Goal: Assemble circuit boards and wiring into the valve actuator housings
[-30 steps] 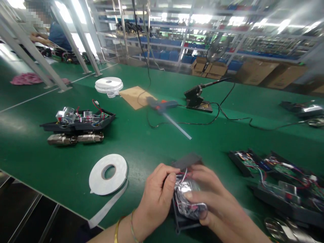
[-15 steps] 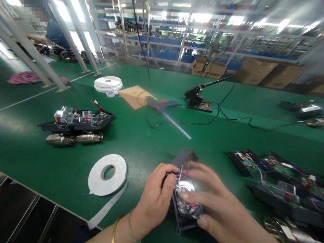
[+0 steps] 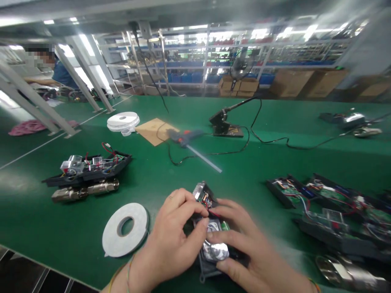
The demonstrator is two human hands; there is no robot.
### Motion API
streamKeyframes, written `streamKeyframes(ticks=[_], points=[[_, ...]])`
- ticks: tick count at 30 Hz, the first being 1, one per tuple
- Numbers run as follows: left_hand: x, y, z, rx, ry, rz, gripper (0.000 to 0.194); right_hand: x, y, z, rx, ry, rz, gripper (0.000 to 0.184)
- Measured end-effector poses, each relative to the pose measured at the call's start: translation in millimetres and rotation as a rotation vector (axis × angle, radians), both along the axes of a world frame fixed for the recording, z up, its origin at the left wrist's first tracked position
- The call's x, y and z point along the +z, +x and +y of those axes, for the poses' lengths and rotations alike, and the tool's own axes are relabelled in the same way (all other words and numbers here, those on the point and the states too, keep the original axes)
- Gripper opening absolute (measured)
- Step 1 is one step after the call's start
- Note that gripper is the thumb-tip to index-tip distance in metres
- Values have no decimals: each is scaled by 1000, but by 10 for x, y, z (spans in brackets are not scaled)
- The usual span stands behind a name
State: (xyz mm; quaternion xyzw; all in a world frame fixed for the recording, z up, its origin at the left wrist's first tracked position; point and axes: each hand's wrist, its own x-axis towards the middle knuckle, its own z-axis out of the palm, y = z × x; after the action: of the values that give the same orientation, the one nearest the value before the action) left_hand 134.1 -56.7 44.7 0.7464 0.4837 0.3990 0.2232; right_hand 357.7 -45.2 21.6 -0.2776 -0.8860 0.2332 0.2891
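Both hands are on a black electronics housing [image 3: 205, 266] near the front of the table. It holds a shiny clear, round part [image 3: 215, 250], with red wires and a circuit board [image 3: 205, 199] toward its far end. My left hand [image 3: 180, 234] is closed at its left side, thumb and index fingertips pinched together over the wires; what lies between them is hidden. Around the right side, my right hand [image 3: 244, 244] grips the housing, its fingertips on the clear part. A roll of white tape [image 3: 110, 231] lies left of my left hand.
A similar assembly [image 3: 91, 173] with metal fittings sits left, and several open housings [image 3: 332, 232] lie right beside a metal fitting [image 3: 348, 274]. Farther back are a glue gun [image 3: 183, 138] with a clear stick, cardboard [image 3: 154, 132], a soldering-iron stand [image 3: 224, 126] and its trailing cord. A person [image 3: 62, 73] is back left.
The view has tilted up and shifted. The housing has turned in my hands, so its circuit board and wires show more plainly. My left hand now pinches closer over the wires.
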Motion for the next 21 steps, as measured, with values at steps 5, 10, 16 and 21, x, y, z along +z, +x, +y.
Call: streamKeyframes(ticks=[5, 10, 16, 21], points=[[90, 37, 72, -72, 70, 290, 10, -13, 3, -21, -3, 2, 14, 32], [360, -25, 275, -360, 46, 644, 17, -22, 4, -11, 25, -37, 47, 31], [755, 30, 591, -547, 139, 1081, 13, -32, -2, -3, 19, -28, 57, 28], [841, 155, 692, -648, -139, 1045, 8, -26, 0, -28, 10, -33, 67, 27]])
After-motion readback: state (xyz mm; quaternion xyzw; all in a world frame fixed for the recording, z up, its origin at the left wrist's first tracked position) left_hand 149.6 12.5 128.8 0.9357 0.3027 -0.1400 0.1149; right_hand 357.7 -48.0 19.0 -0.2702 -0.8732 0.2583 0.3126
